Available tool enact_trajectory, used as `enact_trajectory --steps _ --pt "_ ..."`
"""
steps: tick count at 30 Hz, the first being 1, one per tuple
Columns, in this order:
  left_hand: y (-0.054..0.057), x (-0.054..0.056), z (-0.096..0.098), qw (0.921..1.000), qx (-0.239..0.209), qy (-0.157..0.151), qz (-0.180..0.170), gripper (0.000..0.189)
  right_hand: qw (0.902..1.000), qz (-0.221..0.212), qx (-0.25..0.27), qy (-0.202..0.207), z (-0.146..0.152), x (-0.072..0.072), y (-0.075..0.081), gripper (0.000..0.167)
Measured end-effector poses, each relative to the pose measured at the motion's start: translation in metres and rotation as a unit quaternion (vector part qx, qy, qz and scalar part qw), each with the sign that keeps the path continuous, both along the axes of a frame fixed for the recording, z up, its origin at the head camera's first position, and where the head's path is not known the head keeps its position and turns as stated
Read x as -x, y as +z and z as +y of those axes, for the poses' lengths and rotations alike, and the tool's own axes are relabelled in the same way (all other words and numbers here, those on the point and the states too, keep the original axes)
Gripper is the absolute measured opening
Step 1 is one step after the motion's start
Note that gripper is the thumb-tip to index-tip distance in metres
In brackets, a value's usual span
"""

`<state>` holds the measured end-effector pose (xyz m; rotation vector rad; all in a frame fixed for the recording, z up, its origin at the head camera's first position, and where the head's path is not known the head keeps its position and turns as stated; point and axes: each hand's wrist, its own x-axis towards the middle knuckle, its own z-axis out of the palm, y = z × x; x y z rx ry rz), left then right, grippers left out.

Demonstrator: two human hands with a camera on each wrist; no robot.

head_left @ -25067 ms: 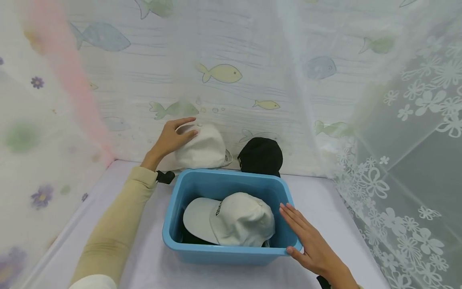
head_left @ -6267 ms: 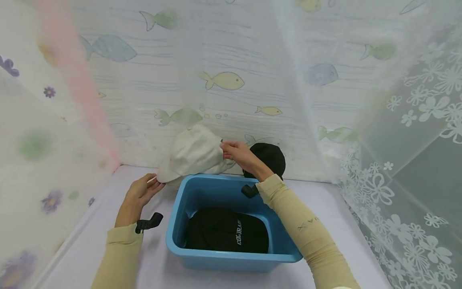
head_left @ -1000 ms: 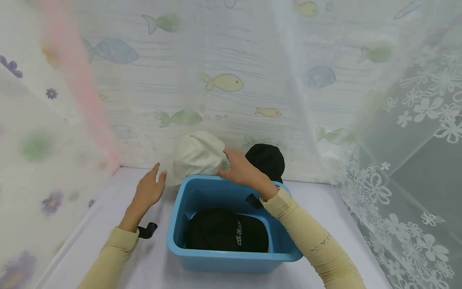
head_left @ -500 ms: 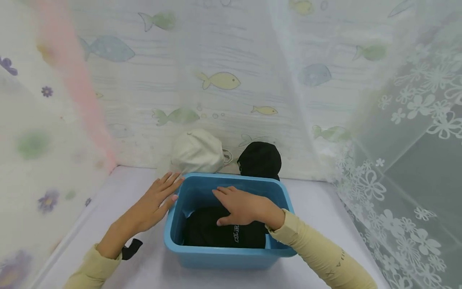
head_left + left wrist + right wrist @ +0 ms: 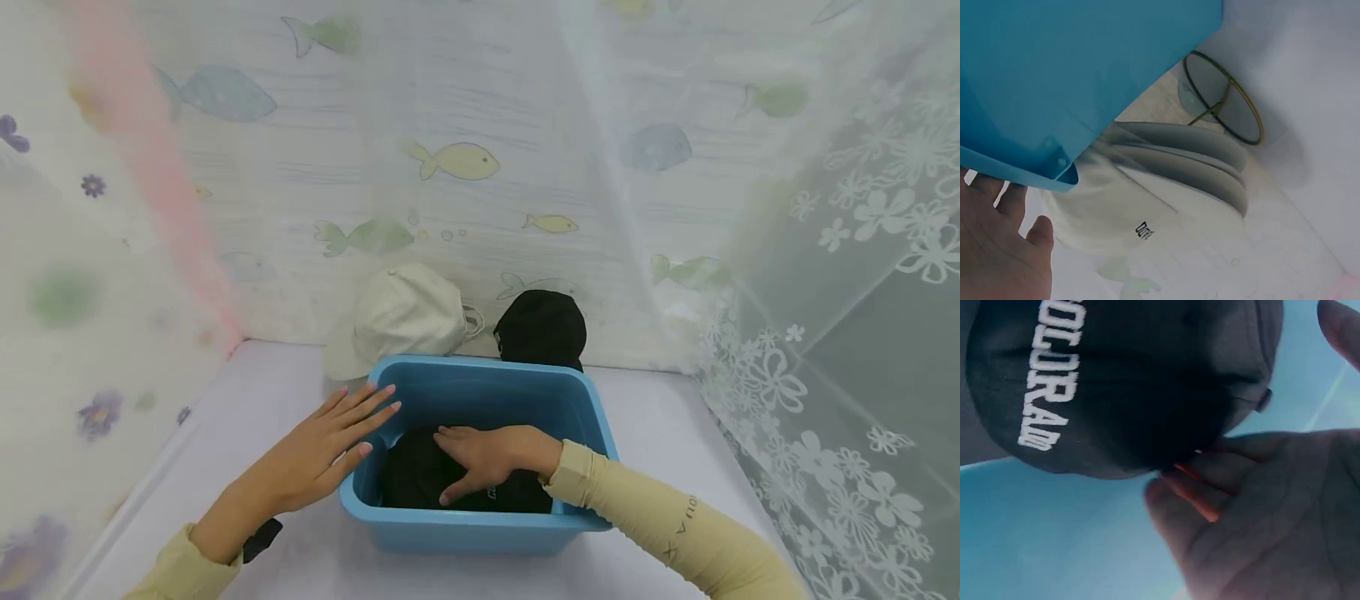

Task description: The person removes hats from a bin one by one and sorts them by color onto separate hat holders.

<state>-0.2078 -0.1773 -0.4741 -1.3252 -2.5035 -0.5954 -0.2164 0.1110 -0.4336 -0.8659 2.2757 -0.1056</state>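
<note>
A black cap (image 5: 408, 473) with white "COLORADO" lettering (image 5: 1054, 369) lies inside the blue plastic bin (image 5: 480, 520). My right hand (image 5: 491, 458) reaches into the bin over this cap, thumb spread. In the right wrist view its fingertips meet the cap's edge, and the fingers look fairly straight. My left hand (image 5: 318, 458) is at the bin's left side with fingers spread. In the left wrist view, the bin's rim (image 5: 1016, 169) crosses in front of those fingers, so contact is hard to judge.
Behind the bin, white caps (image 5: 408, 312) sit stacked, several pale brims (image 5: 1179, 156) layered. A black cap (image 5: 543, 329) stands to their right. A gold-coloured wire ring (image 5: 1254, 115) shows near the brims. Patterned sheer curtains (image 5: 465, 100) hang at the back and sides.
My right hand has left the white caps and come down into the bin, onto the black cap. My left hand has moved from beside the white caps to the bin's left rim.
</note>
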Motion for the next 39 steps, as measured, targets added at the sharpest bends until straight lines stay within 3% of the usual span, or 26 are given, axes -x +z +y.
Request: enact_trajectory --steps 8,12,15,16,19,22,30,34,39 --pt "-0.002 0.002 0.000 0.9999 -0.004 -0.016 -0.002 0.055 0.9985 0.026 0.042 0.024 -0.007 0.007 -0.015 0.091" --pt "-0.004 0.000 -0.001 0.9998 -0.014 -0.013 -0.008 0.055 0.9961 0.057 0.041 0.053 -0.009 0.023 -0.048 0.090" --pt "-0.005 -0.001 0.000 0.9997 -0.015 -0.014 -0.015 0.054 0.9948 0.068 0.048 0.059 -0.011 0.026 -0.055 0.089" --pt "-0.005 -0.001 0.000 0.9997 -0.015 -0.013 -0.015 0.054 0.9939 0.074 0.052 0.063 -0.011 0.026 -0.055 0.086" --pt "-0.005 -0.002 0.001 0.9996 -0.020 -0.012 -0.017 0.054 0.9930 0.079 0.067 0.056 -0.014 0.018 -0.034 0.075" --pt "-0.006 -0.002 0.001 0.9995 -0.028 -0.010 -0.014 0.054 0.9925 0.089 0.063 0.055 -0.015 0.019 -0.028 0.063" --pt "-0.009 0.000 0.001 0.9990 -0.041 -0.007 -0.018 0.052 0.9958 0.025 0.088 0.009 -0.016 0.028 -0.025 0.056" --pt "-0.009 0.001 0.002 0.9989 -0.037 -0.009 -0.029 0.052 0.9943 0.059 0.087 -0.023 -0.019 0.024 -0.030 0.044" --pt "-0.011 0.004 0.003 0.9989 -0.043 -0.017 -0.008 0.051 0.9909 0.109 0.073 -0.031 -0.025 0.019 -0.031 0.037"
